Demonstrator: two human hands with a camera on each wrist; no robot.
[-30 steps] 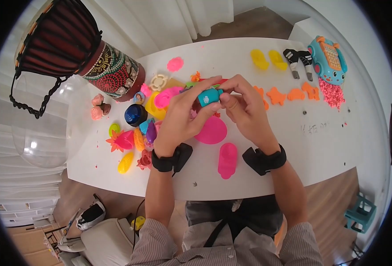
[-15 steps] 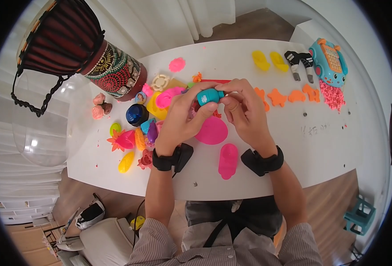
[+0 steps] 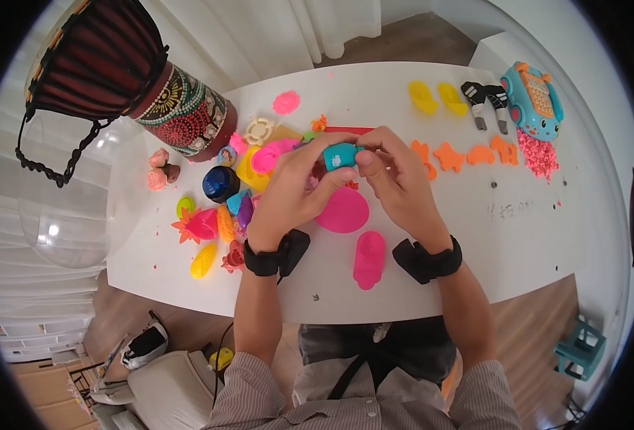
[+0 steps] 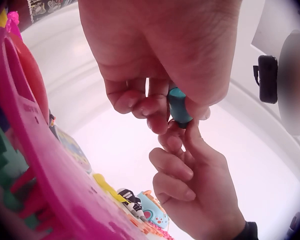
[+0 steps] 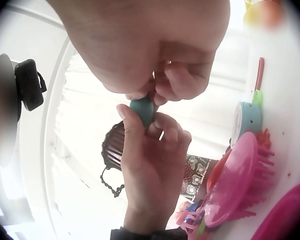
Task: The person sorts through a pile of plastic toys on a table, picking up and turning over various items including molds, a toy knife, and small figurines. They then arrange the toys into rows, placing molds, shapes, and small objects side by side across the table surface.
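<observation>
Both hands are meeting over the counter [image 3: 467, 229], working a small teal piece [image 3: 342, 154] between them. The left hand [image 3: 295, 186] is pinching its body between thumb and bent fingers, opened only as far as the piece needs; the right hand [image 3: 401, 183] is pinching the narrow end, on the three o'clock side, with thumb and fingertips, its remaining fingers curling inward. Both wrist views are showing the piece being held up off the counter.

Over the last half second the piece is turning slightly in the grip: its white print is shifting a little toward the right hand, and less of the narrow end is showing. That is suggesting a twist or adjustment at that end; whether it is loosening or tightening, I cannot tell. Nothing is looking separated, so the handling is probably still under way.

Farther out, a pink disc [image 3: 344, 213] is lying at six o'clock, with a long pink mould [image 3: 368, 259] beyond it, nearer the person. Four orange shapes [image 3: 448, 157] are lining up toward three o'clock. A toy phone [image 3: 535, 100] is standing at two o'clock, pink bits [image 3: 537, 152] spreading beside it. A dark blue jar [image 3: 221, 184] is sitting at nine, and a drum [image 3: 152, 89] is looming at ten.
</observation>
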